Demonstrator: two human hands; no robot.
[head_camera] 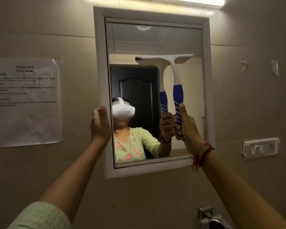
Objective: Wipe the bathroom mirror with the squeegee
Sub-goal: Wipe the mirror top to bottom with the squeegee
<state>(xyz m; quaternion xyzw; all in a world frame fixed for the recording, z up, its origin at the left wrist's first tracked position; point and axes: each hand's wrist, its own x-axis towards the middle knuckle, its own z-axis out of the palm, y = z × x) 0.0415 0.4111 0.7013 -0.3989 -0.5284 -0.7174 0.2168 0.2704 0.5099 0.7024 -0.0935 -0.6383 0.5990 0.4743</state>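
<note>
Right hand (186, 128) grips squeegee (178, 93), blade apparently touching upper-right mirror (139, 47).

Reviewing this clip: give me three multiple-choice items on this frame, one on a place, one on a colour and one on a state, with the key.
1. Where on the mirror is the blade of the squeegee?
A. high on the glass, toward the right
B. in the lower left corner
C. off the glass, on the wall

2. What colour is the squeegee's grip?
A. red
B. black
C. blue with white stripes

3. What is the left hand doing?
A. hanging free
B. gripping the left edge of the frame
C. holding a cloth

Key:
1 A, the blade lies across the upper glass, nearer the right side.
2 C, the grip above the right hand is blue with white stripes.
3 B, the left hand's thumb and fingers curl round the white frame's left side.
</note>
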